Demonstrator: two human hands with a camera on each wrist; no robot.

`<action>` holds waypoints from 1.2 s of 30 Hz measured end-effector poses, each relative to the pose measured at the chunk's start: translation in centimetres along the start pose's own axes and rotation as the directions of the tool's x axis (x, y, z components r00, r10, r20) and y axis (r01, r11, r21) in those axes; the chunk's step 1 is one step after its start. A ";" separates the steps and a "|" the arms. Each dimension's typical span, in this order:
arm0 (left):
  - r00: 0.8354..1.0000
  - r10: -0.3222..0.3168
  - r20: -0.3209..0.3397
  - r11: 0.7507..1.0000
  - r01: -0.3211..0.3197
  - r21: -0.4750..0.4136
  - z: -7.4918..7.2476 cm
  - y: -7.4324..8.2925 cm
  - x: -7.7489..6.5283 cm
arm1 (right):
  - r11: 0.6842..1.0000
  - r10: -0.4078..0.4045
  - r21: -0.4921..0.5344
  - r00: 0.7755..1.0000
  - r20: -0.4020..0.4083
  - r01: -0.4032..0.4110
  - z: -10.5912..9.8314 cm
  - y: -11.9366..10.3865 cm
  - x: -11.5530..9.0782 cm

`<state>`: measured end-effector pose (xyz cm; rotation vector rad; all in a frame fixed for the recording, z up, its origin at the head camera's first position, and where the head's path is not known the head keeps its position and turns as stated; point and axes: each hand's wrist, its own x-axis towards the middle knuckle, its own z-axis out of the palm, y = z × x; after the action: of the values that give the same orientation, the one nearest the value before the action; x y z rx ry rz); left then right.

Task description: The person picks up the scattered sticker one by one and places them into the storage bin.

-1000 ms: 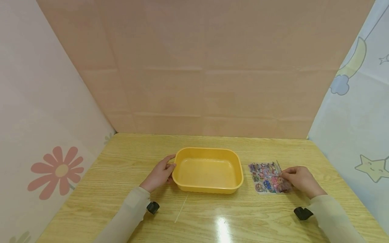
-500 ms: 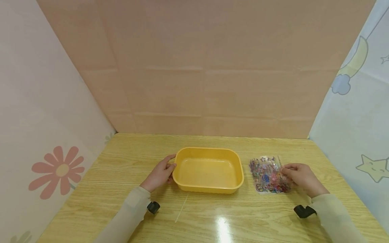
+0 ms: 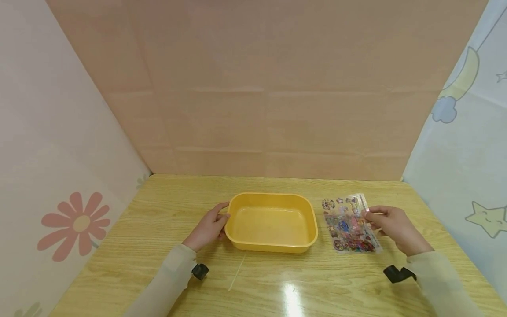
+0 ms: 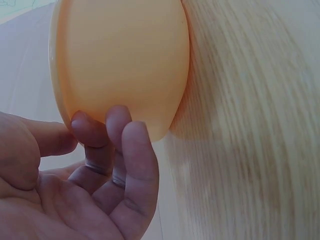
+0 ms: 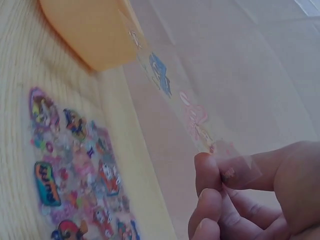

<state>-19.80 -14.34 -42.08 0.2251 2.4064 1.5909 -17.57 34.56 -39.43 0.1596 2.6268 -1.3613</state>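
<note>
At the left end of a yellow plastic basin (image 3: 271, 226), my left hand (image 3: 206, 226) grips the rim. The left wrist view has its thumb at the rim and curled fingertips against the basin's outer wall (image 4: 125, 65). To the right of the basin, my right hand (image 3: 396, 229) pinches a clear sticker sheet (image 3: 348, 203) by its right edge between thumb and fingers. Seen from the right wrist, that sheet (image 5: 192, 115) is lifted and slants above more colourful sticker sheets (image 5: 82, 175) lying on the table. Nothing lies in the basin.
The wood-grain table (image 3: 178, 193) is backed by a creased tan sheet (image 3: 261, 88). Patterned cloth panels (image 3: 59, 132) stand at both sides. A thin pale strip (image 3: 236, 273) lies in front of the basin. Black straps with devices (image 3: 398, 274) sit at both wrists.
My right hand has drawn the top sticker sheet up and away from the ones beneath, so its upper part now rises farther back. The left hand and basin stay put.
</note>
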 end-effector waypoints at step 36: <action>0.999 -0.002 -0.048 0.999 0.004 0.047 0.3 -0.4 0.2 | 0.995 -0.094 0.034 0.996 -0.011 0.094 1.9 -5.8 -1.1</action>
<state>-19.89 -14.20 -42.58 0.1944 2.4809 1.5566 -17.27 29.66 -35.61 0.0479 2.6509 -1.4387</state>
